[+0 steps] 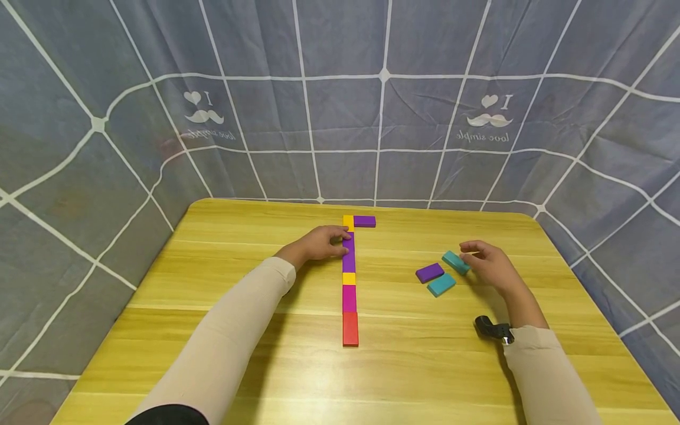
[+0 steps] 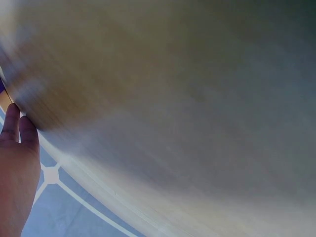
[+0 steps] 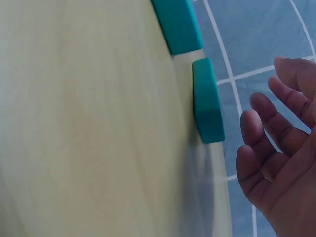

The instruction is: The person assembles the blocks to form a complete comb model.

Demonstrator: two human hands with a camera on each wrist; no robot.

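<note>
A straight column of flat blocks runs down the table: a yellow block point(image 1: 348, 221) at the far end, then purple point(image 1: 348, 264), yellow point(image 1: 349, 278), magenta point(image 1: 349, 298) and red point(image 1: 350, 329). My left hand point(image 1: 321, 242) lies at the column's left side, its fingertips touching the upper purple part. Another purple block point(image 1: 364, 221) meets the far yellow one on its right. Beside a teal block point(image 1: 453, 262), my right hand point(image 1: 487, 264) holds nothing; its fingers are loosely bent. The right wrist view shows a gap between those fingers point(image 3: 253, 124) and the teal block point(image 3: 207, 101).
Left of my right hand lie a loose purple block point(image 1: 430, 273) and a second teal block point(image 1: 441, 285). My right wrist wears a black strap device point(image 1: 491, 328). A grey-blue curtain point(image 1: 345, 112) with white lines stands behind the wooden table point(image 1: 404, 360).
</note>
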